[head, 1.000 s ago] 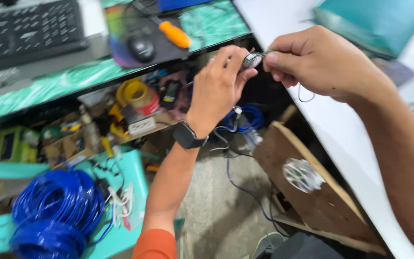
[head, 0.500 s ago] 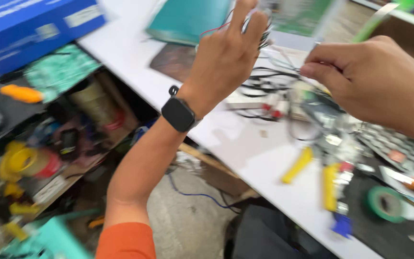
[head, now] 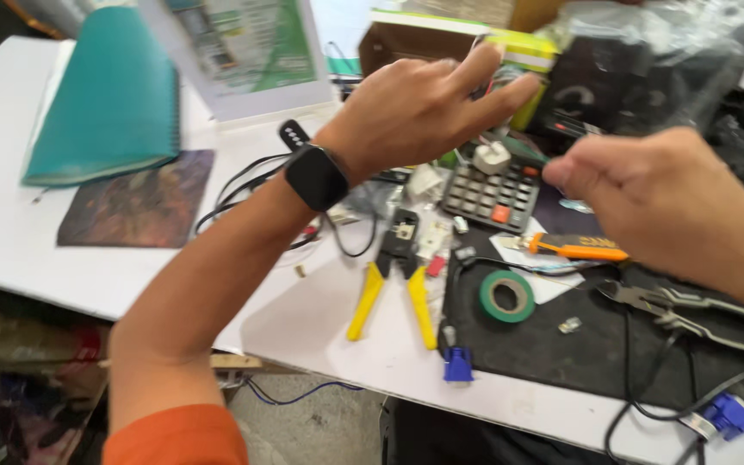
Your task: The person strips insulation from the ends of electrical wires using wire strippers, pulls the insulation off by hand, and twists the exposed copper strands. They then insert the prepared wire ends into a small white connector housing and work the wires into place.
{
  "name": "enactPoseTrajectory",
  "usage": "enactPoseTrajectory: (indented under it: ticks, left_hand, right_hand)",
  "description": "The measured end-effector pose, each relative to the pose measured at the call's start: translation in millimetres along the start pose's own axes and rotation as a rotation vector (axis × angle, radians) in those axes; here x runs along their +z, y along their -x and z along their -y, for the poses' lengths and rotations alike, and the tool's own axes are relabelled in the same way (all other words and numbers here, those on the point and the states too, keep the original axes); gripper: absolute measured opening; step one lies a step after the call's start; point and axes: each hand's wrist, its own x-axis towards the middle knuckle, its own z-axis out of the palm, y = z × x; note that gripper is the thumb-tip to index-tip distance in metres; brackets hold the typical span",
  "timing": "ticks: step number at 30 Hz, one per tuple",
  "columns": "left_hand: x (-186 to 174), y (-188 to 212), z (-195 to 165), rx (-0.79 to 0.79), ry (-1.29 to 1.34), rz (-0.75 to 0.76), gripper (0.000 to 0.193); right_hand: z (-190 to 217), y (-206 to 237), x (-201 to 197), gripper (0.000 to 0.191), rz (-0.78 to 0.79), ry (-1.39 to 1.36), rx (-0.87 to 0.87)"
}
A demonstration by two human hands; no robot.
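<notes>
Left hand [head: 424,108] spread wide above calculator [head: 492,194], near green-yellow box [head: 523,56] at table's [head: 329,336] far edge; right hand [head: 665,202] loosely curled, grip indeterminate; white sign [head: 243,52] upright beside teal notebook [head: 109,99].

A cluttered white worktable [head: 36,250] stands over grey concrete floor [head: 320,426].

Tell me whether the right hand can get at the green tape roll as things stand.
Probably yes. The right hand hovers just above the green tape roll, which lies flat and uncovered on the black mat.
</notes>
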Motion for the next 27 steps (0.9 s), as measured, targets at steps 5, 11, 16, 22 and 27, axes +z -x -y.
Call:
enactPoseTrajectory:
  ticks: [5, 11, 16, 22, 27]
  left_hand:
    - [6.1, -7.8, -9.8, 0.152, 0.033, 0.038, 0.044]
    - [10.3, -6.1, -28.2, 0.127, 0.176, 0.067, 0.043]
    - [14.5, -2.9, -46.0, -0.02, 0.231, 0.179, 0.043]
    - [14.4, -7.5, -56.9, -0.114, 0.398, 0.288, 0.044]
    - [21.1, -16.9, -69.6, -0.226, 0.721, 0.37, 0.066]
  right_hand:
    - [-20.3, 32.5, 2.1, 0.021, -0.019, -0.05, -0.064]
    - [-45.1, 42.8, 10.5, 0.023, -0.07, -0.108, -0.24]
    - [-64.0, 52.0, 22.4, 0.029, -0.069, -0.128, -0.269]
    - [-91.2, 61.8, 32.9, 0.026, -0.021, -0.021, -0.222]
    - [-113.3, 78.2, 34.3, 0.007, -0.22, -0.091, -0.503]
